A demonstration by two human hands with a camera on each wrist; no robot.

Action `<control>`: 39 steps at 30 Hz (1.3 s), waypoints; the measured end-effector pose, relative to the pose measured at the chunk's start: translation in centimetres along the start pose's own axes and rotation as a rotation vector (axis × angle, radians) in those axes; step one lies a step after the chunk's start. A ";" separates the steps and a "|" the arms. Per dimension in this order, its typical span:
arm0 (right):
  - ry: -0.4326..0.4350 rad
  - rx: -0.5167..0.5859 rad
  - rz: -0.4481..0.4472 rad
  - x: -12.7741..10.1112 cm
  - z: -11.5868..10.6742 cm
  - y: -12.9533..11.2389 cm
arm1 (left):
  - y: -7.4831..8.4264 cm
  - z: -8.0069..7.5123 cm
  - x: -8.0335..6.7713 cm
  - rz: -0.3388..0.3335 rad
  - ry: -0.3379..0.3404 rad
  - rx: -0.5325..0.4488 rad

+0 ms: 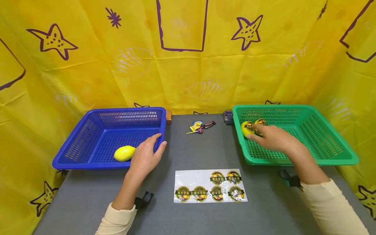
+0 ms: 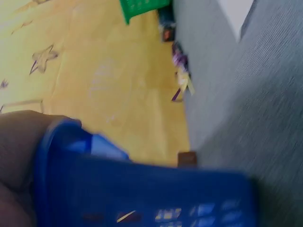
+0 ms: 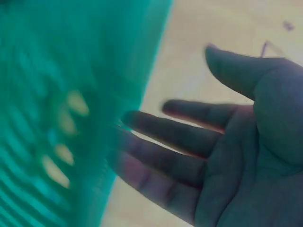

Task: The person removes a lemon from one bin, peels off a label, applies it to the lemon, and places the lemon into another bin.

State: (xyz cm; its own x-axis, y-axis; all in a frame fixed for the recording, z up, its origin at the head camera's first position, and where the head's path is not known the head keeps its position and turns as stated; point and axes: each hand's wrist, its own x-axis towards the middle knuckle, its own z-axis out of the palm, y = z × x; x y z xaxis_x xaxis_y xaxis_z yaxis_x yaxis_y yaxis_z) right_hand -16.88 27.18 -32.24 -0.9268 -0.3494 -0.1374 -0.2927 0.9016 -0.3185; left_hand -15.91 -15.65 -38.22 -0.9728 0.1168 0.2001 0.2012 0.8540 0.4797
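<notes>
My left hand (image 1: 145,158) is over the front right corner of the blue basket (image 1: 88,165), thumb and forefinger spread apart. Just left of it a yellow lemon (image 1: 124,153) lies in that basket. In the left wrist view the hand (image 2: 19,156) is beside the basket's blue rim. My right hand (image 1: 273,138) reaches over the green basket (image 1: 299,162), close to two yellow lemons with round stickers: the nearer lemon (image 1: 245,130) and the farther lemon (image 1: 260,121). Its fingers (image 3: 180,135) are extended and spread in the right wrist view, with nothing in the palm.
Between the baskets, a sheet of round stickers (image 1: 191,178) lies on the grey table (image 1: 199,153). Wrapped candies (image 1: 196,126) and a lollipop are farther back. A small brown box (image 1: 168,117) and a dark box (image 1: 228,117) stand beside the baskets. Yellow cloth (image 1: 182,81) hangs behind.
</notes>
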 end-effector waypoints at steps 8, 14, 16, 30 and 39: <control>0.176 0.194 -0.027 -3.6 6.4 -2.1 | -5.2 -5.5 1.4 -0.099 -0.213 0.155; 0.238 0.210 0.009 -3.5 7.4 -2.0 | -7.8 -7.2 3.2 -0.140 -0.516 0.308; 0.242 0.212 0.010 -3.4 7.4 -2.0 | -7.9 -7.1 3.6 -0.102 -0.563 0.296; 0.249 0.203 -0.004 -2.9 7.5 -2.1 | -9.3 -7.3 3.1 -0.219 -0.513 0.305; 0.252 0.192 0.002 -3.0 7.5 -2.1 | -10.1 -8.0 3.1 -0.206 -0.457 0.262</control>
State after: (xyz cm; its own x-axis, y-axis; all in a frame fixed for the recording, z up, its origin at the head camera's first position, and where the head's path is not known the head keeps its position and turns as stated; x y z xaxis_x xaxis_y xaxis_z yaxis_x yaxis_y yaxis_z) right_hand -11.70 24.43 -38.17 -0.9635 -0.2519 0.0907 -0.2633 0.8294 -0.4927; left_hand -20.01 -28.01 -35.63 -0.9516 0.0924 -0.2932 0.0236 0.9729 0.2301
